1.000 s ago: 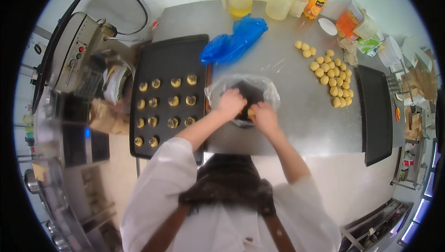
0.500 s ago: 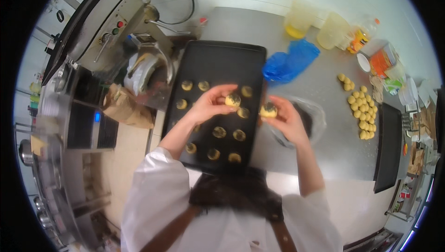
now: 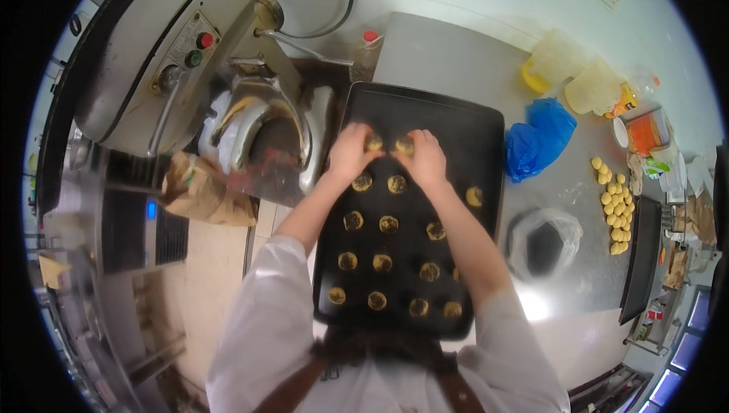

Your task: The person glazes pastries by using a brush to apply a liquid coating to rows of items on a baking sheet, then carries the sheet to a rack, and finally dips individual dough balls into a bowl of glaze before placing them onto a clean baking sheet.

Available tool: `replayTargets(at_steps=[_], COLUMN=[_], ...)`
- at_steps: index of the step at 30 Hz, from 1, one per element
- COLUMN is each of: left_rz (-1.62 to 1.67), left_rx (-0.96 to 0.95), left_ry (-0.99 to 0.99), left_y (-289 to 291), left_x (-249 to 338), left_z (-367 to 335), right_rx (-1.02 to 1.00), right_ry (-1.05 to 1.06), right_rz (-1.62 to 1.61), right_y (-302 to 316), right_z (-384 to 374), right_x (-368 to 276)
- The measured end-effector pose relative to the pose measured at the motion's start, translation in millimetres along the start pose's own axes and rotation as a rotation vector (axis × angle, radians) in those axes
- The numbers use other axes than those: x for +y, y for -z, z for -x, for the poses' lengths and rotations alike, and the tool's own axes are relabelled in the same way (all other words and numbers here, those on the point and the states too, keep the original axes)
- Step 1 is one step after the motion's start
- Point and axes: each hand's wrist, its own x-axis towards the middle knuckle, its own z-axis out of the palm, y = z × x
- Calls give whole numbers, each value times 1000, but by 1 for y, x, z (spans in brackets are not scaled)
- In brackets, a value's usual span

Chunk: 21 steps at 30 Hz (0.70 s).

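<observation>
Two small round dough pieces, one under each hand, sat at the far end of the black baking tray (image 3: 471, 121), in a row beyond the rows already laid: the left dough piece (image 3: 373, 142) lay directly beneath the fingers of the left hand (image 3: 349, 153), the right dough piece (image 3: 405, 144) directly beneath those of the right hand (image 3: 425, 159). Each hand was equally close to its own piece, and the two pieces lay just beside each other, not touching. Being round, they had no long axis and pointed no way; the tray's long side ran away from the person. The fingers of both hands were curled together, pinched on the pieces. Nearer the person, the other dough rounds (image 3: 388, 224) stood apart in rows. Left of the tray stood a large mixer (image 3: 163, 56); right of it, on the steel tabletop (image 3: 448, 56), lay a blue plastic bag (image 3: 539, 136), a dark bowl lined with clear film (image 3: 544, 242) and yellow dough balls (image 3: 615, 208).
</observation>
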Motion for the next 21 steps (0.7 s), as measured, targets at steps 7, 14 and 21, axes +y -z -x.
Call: replayTargets(at_steps=[7,14,21], left_rz=[-59,-57,-151], left_rx=[-141,-178,-95], left_ry=[-204,-182,-54], left_y=[6,4,20], left_x=[-13,-18,9], left_z=[-4,-11,3], right_rx=[-15,-147,128], right_ry=[187,217,180], right_rz=[72,80,-30], right_y=[-5,-18,40], right_z=[-4,-7,20], right_x=[5,21,-8])
